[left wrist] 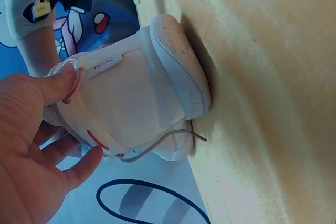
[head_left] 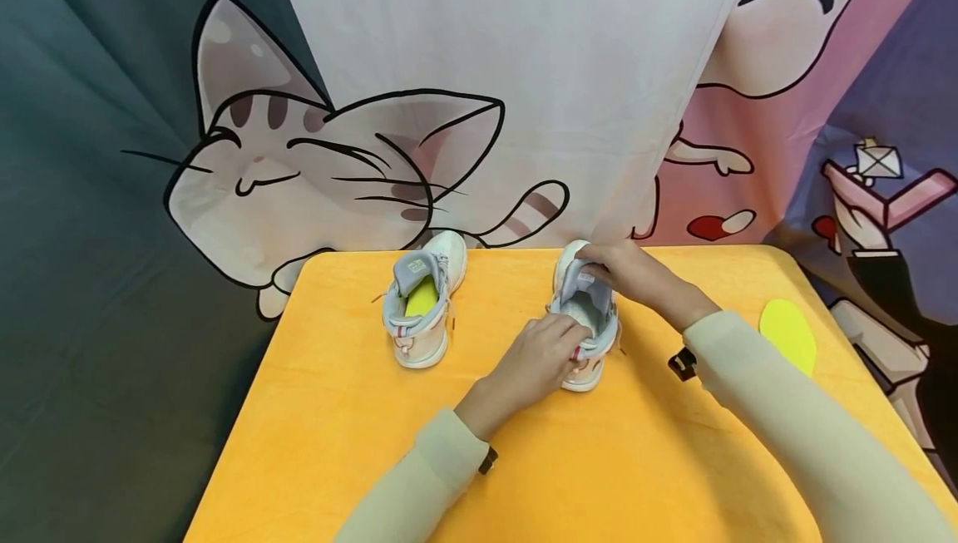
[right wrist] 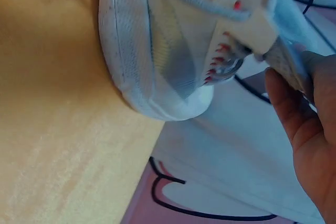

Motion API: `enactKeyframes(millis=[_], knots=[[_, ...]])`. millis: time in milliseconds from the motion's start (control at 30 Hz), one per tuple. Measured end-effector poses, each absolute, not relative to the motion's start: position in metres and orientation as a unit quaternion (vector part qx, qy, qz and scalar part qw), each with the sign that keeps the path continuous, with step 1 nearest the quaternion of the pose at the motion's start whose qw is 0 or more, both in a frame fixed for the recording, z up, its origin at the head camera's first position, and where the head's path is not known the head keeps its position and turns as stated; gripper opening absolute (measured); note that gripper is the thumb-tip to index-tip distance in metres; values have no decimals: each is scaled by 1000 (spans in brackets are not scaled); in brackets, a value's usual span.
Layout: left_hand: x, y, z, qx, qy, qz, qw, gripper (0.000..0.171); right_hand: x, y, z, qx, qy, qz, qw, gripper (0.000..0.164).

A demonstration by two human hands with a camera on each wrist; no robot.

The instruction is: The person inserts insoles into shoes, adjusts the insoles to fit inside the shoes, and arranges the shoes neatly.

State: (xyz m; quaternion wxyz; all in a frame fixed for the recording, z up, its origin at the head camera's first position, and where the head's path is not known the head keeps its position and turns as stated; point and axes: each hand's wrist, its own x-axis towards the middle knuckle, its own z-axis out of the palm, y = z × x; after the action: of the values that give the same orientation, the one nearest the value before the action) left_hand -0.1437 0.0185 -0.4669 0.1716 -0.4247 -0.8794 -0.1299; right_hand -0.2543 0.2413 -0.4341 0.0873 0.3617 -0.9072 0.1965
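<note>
A white and pale pink shoe point(head_left: 587, 372) stands on the yellow table, toe toward the back, its opening facing me. My left hand point(head_left: 535, 360) holds the collar at its heel, thumb by the heel loop point(left wrist: 79, 80) in the left wrist view. My right hand point(head_left: 632, 273) pinches the grey tongue point(right wrist: 287, 66) between thumb and fingers, pulling it up from the laces. The shoe's inside looks grey. A matching shoe point(head_left: 422, 339) stands to the left with a yellow-green insole point(head_left: 422, 298) in it.
Another yellow-green insole point(head_left: 787, 335) lies at the right side of the table point(head_left: 299, 443), beyond my right forearm. A cloth backdrop point(head_left: 524, 44) with cartoon drawings hangs right behind the table's back edge. Loose lace ends hang beside the held shoe.
</note>
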Motion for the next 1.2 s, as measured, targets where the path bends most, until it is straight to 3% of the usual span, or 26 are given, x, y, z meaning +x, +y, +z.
enactKeyframes(millis=[467,633,833,1000,1200], knots=[[-143,25,-467,-427,-876,-126,183,29,-285,244,-444,309,-934,178,36,16],[-142,23,-468,-424,-878,-132,181,33,-281,241,-445,271,-942,198,18,20],[-145,20,-468,-423,-874,-154,185,27,-265,238,-441,276,-934,223,38,23],[-148,20,-468,-427,-869,-162,189,26,-249,238,-437,279,-929,240,37,38],[-148,18,-467,-429,-870,-168,173,28,-225,243,-438,266,-932,246,13,68]])
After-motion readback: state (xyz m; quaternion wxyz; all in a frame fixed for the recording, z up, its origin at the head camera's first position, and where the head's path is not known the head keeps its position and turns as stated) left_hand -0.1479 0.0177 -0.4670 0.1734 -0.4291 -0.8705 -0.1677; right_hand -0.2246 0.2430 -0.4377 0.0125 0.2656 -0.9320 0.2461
